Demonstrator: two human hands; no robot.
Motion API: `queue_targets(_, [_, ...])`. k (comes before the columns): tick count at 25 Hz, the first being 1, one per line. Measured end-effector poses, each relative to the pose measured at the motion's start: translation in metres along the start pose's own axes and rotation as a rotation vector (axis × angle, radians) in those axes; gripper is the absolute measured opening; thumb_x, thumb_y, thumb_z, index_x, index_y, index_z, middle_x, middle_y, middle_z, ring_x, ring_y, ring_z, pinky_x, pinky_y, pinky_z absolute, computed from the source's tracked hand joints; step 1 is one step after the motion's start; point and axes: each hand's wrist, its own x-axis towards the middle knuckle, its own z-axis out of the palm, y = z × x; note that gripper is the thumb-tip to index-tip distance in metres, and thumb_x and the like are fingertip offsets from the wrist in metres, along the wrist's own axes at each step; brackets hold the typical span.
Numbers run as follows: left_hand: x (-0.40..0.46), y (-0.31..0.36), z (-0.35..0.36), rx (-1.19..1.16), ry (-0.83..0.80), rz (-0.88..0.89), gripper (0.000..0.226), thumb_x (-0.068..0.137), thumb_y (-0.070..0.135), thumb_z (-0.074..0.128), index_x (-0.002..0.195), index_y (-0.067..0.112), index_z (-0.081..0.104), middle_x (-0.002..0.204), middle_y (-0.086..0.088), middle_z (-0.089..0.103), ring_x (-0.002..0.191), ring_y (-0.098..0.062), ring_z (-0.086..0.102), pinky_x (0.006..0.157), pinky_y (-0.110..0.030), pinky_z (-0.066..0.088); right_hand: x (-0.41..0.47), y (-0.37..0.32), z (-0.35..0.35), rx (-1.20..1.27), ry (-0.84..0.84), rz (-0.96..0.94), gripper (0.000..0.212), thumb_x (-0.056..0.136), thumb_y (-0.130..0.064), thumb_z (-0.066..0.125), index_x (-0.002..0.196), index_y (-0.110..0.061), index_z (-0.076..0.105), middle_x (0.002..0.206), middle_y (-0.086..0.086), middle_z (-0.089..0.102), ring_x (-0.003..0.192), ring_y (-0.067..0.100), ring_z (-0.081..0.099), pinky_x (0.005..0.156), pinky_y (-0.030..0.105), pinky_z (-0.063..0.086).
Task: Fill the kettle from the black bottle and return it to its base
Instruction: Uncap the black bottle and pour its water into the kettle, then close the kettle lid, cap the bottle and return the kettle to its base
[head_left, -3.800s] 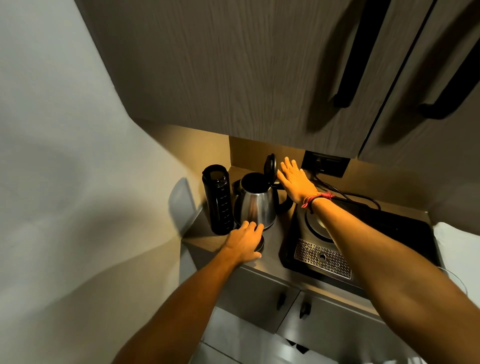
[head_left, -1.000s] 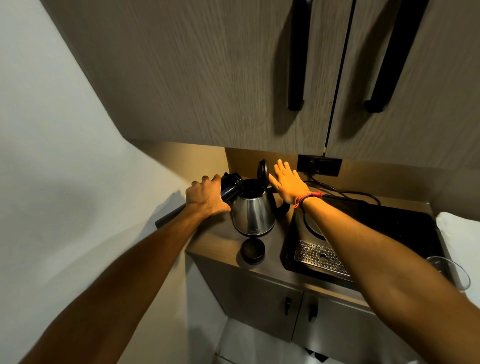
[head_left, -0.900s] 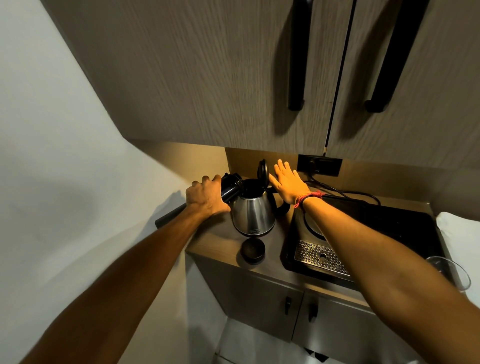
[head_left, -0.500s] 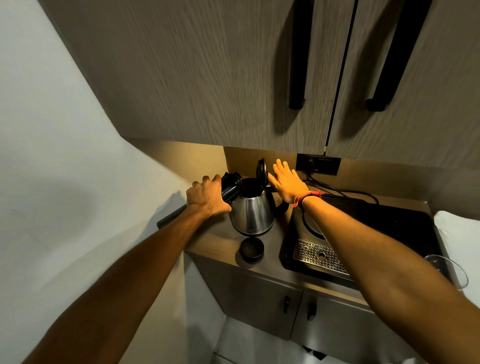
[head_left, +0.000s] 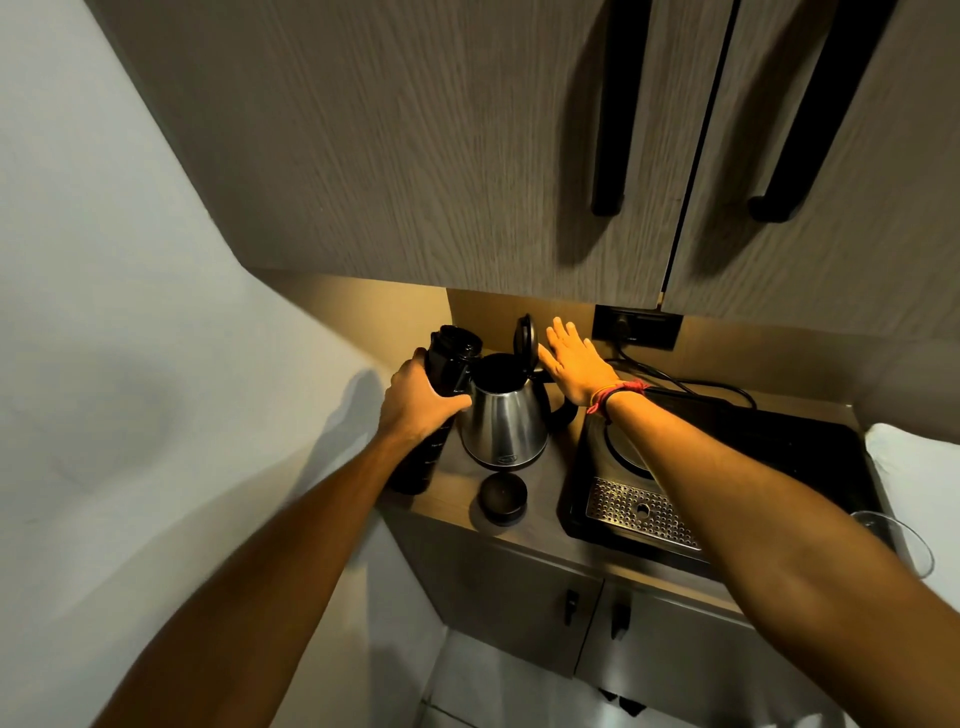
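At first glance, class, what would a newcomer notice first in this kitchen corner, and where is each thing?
The steel kettle stands mid-counter, lid up. The left hand grips the black bottle beside it, nearly upright, while the right hand spreads flat behind the lid. The bottle's cap lies in front of the kettle.

I see a dim scene, warm under-cabinet light pooling on the counter (head_left: 457, 499); forearm shadow on the left wall (head_left: 130, 364); wide-angle bending at edges, cabinet handles (head_left: 613, 104) motion-smeared.
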Motion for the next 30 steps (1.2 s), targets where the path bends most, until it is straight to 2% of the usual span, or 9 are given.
queue_targets(4, [-0.014,-0.021,0.01,-0.267,0.116,-0.11,0.078,0.059,0.024,0.091,0.128,0.022,0.056,0.116,-0.003,0.069,0.106,-0.024,0.065,0.086,-0.032,0.052,0.0,-0.001,0.0,0.015,0.022,-0.012,0.055,0.105,-0.031,0.023,0.152,-0.005,0.013,0.163,0.014,0.002,0.151,0.031,0.001,0.12,0.052,0.013])
queue_targets(7, [-0.02,-0.033,0.019,-0.371,0.159,-0.176,0.082,0.059,0.021,0.093,0.132,0.021,0.057,0.121,-0.004,0.069,0.112,-0.024,0.063,0.097,-0.04,0.052,-0.001,-0.002,0.0,0.031,0.017,-0.01,0.055,0.104,-0.031,0.021,0.153,-0.007,0.012,0.164,0.012,0.001,0.151,0.029,0.001,0.121,0.051,0.011])
queue_targets(12, [-0.019,-0.041,0.016,-0.4,0.102,-0.194,0.084,0.059,0.022,0.094,0.133,0.019,0.054,0.121,-0.005,0.068,0.113,-0.027,0.063,0.097,-0.041,0.052,-0.001,-0.009,-0.001,0.117,0.004,-0.029,0.056,0.105,-0.034,0.02,0.154,-0.01,0.008,0.164,0.009,-0.002,0.151,0.026,-0.003,0.122,0.048,0.005])
queue_targets(16, [-0.018,-0.03,0.005,-0.401,0.104,-0.099,0.098,0.056,0.04,0.095,0.137,0.018,0.044,0.13,-0.005,0.06,0.121,-0.026,0.057,0.101,-0.04,0.049,-0.001,-0.022,-0.002,0.137,0.028,-0.087,0.055,0.104,-0.037,0.022,0.151,-0.007,0.02,0.162,0.013,0.013,0.15,0.031,0.011,0.12,0.05,0.011])
queue_targets(20, [-0.014,-0.007,-0.011,-0.221,0.326,0.037,0.107,0.063,0.062,0.083,0.146,0.015,0.034,0.147,-0.007,0.041,0.136,-0.024,0.038,0.109,-0.042,0.04,0.002,-0.036,0.002,0.077,0.047,-0.115,0.053,0.103,-0.039,0.027,0.146,-0.007,0.03,0.157,0.015,0.026,0.144,0.034,0.025,0.116,0.049,0.022])
queue_targets(23, [-0.017,0.008,-0.014,0.16,0.5,0.315,0.075,0.087,0.051,0.064,0.145,0.012,0.038,0.148,-0.012,0.043,0.137,-0.026,0.039,0.112,-0.047,0.038,0.003,-0.044,0.011,-0.035,-0.011,-0.122,0.06,0.102,-0.043,0.029,0.15,-0.008,0.023,0.161,0.013,0.018,0.147,0.033,0.019,0.119,0.048,0.019])
queue_targets(25, [-0.022,0.017,0.002,0.419,0.365,0.604,0.066,0.093,0.029,0.059,0.149,0.007,0.033,0.153,-0.015,0.04,0.142,-0.028,0.035,0.117,-0.048,0.032,0.003,-0.047,0.018,-0.105,-0.026,-0.126,0.063,0.102,-0.045,0.027,0.153,-0.01,0.016,0.163,0.011,0.012,0.15,0.029,0.011,0.123,0.048,0.012])
queue_targets(26, [-0.027,0.022,0.016,0.444,0.233,0.628,0.067,0.093,0.02,0.058,0.151,0.006,0.028,0.156,-0.015,0.035,0.145,-0.028,0.031,0.118,-0.046,0.031,0.002,-0.046,0.019,-0.108,-0.016,-0.132,0.063,0.102,-0.045,0.025,0.153,-0.01,0.014,0.163,0.009,0.011,0.151,0.027,0.009,0.123,0.048,0.01])
queue_targets(30, [-0.034,0.034,0.063,0.389,-0.141,0.284,0.081,0.094,0.012,0.054,0.156,0.003,0.004,0.166,-0.016,0.002,0.153,-0.028,0.001,0.123,-0.041,0.011,-0.007,-0.036,0.023,-0.109,0.045,-0.181,0.059,0.104,-0.041,0.021,0.154,-0.013,0.01,0.164,0.006,0.005,0.152,0.022,0.002,0.125,0.045,0.005])
